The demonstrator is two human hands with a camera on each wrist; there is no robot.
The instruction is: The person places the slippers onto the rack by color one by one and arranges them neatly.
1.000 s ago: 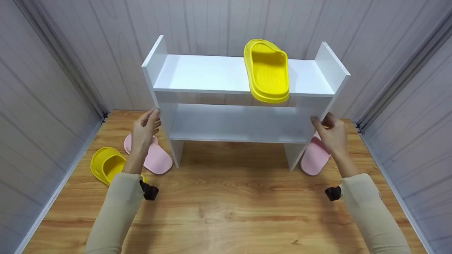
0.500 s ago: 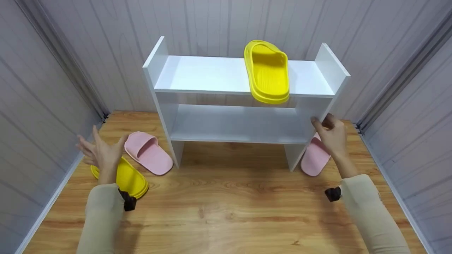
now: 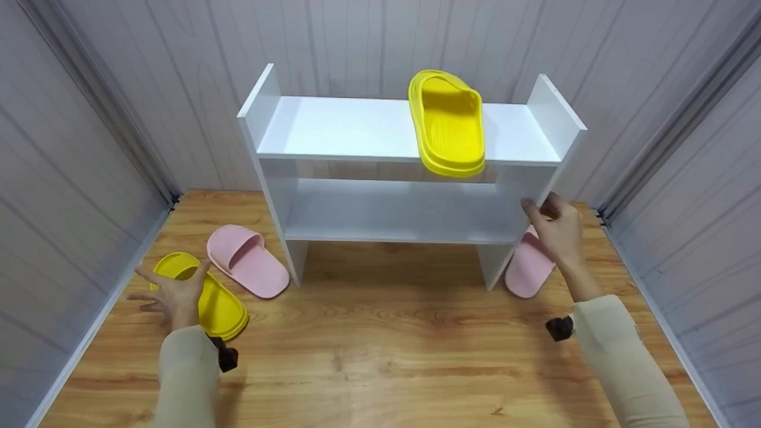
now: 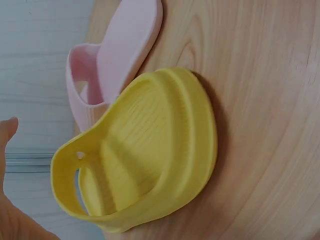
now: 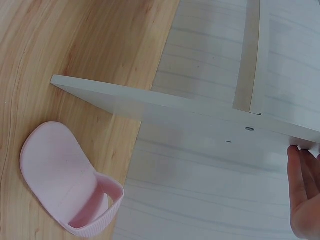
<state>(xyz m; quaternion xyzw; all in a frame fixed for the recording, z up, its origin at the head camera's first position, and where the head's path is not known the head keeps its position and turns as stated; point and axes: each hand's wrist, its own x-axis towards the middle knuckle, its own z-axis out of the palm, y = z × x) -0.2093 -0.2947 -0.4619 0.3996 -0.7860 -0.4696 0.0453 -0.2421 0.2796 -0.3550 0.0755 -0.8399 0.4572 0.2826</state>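
Observation:
My left hand (image 3: 176,292), fingers spread, hovers over a yellow slipper (image 3: 223,312) on the floor at the left. In the left wrist view that slipper (image 4: 145,135) lies sole down, with part of my hand (image 4: 17,220) at the left edge. Beside it is a pink slipper (image 3: 261,272). My right hand (image 3: 559,232) pinches the right side panel of a white two-tier shoe rack (image 3: 345,128), thumb inside and fingers outside. Another yellow slipper (image 3: 450,128) sits on the top shelf, its heel jutting past the front edge.
A second pink slipper (image 3: 528,268) lies on the floor right of the rack, partly behind my right hand. Pale panelled walls (image 3: 357,47) close in the back and both sides. Wooden floor (image 3: 380,356) stretches in front of the rack.
My left hand has left the rack's left panel, swung left, and lowered over the yellow slipper on the floor. My right hand has kept its hold on the right panel.

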